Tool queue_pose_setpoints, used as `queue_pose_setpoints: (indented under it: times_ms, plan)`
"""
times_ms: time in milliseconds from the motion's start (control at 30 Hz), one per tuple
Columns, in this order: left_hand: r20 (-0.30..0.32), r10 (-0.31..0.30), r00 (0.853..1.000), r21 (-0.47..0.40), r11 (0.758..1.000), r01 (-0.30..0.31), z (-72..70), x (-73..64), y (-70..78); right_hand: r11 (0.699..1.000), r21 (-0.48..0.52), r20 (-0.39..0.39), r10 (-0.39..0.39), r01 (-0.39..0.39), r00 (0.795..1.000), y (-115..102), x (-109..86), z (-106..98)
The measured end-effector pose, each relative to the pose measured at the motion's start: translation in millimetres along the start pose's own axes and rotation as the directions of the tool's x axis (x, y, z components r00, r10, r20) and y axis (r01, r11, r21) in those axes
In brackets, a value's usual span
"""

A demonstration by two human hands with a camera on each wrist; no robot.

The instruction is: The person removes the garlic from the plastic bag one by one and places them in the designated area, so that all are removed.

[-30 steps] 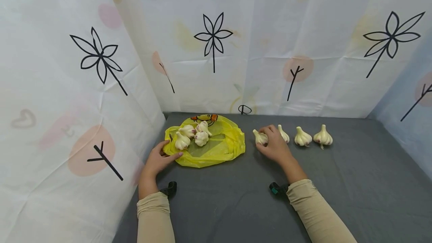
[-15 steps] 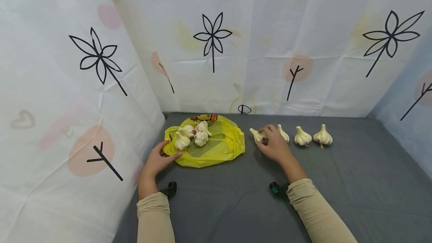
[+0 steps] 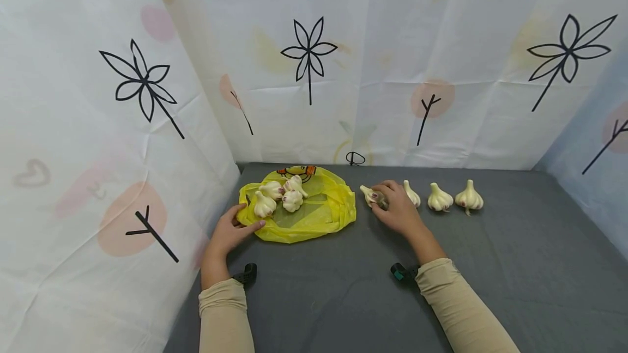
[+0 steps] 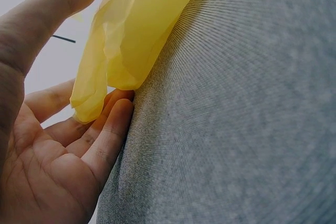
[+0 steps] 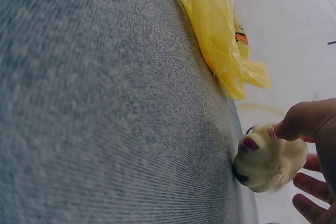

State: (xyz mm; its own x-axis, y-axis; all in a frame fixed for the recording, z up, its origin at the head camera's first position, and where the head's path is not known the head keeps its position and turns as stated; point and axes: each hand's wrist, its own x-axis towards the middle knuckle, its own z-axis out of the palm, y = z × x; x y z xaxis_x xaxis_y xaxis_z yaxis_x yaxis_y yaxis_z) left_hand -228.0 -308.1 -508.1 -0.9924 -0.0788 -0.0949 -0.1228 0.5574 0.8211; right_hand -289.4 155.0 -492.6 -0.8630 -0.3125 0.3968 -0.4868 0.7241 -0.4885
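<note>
My right hand [image 3: 399, 210] grips a garlic bulb [image 3: 369, 195] low over the grey table, its stem pointing left toward the bag. In the right wrist view, the thumb lies on the pale, purple-marked bulb [image 5: 268, 158], with the fingers on its far side. My left hand [image 3: 234, 232] holds the left edge of a yellow plastic bag [image 3: 314, 229], spread out with its mouth up. The left wrist view has the thumb over the bag's edge [image 4: 139, 35] and the fingers behind it. Several garlic bulbs [image 3: 265, 205] lie in the bag's left part.
To the right of my right hand, three more garlic bulbs [image 3: 440, 199] stand in a row, the nearest partly hidden by the hand. A white printed cloth [image 3: 382, 42] rises behind and at the left of the grey table [image 3: 324, 287].
The garlic bulb in my right hand has tipped and shifted slightly left toward the bag. My left hand and the bag have stayed in place.
</note>
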Motion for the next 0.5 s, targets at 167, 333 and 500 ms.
queue_pose_setpoints:
  times_ms: [167, 333, 500]
  plan:
    - [0.002, -0.009, 1.0, -0.001, 1.0, 0.009, -1.2, 0.4, -1.2, 1.0, -0.027, 0.009, 0.002, -0.001, 1.0, -0.2, 2.7, 0.8]
    - [0.003, -0.012, 1.0, 0.003, 1.0, 0.012, -1.3, 0.6, -1.1, 1.0, -0.016, 0.0, -0.015, 0.015, 1.0, -1.8, 4.5, 2.4]
    - [0.004, -0.015, 1.0, -0.009, 1.0, 0.015, -1.8, -0.2, -0.4, 1.0, 0.011, -0.008, -0.029, 0.029, 1.0, -9.0, 7.6, 5.1]
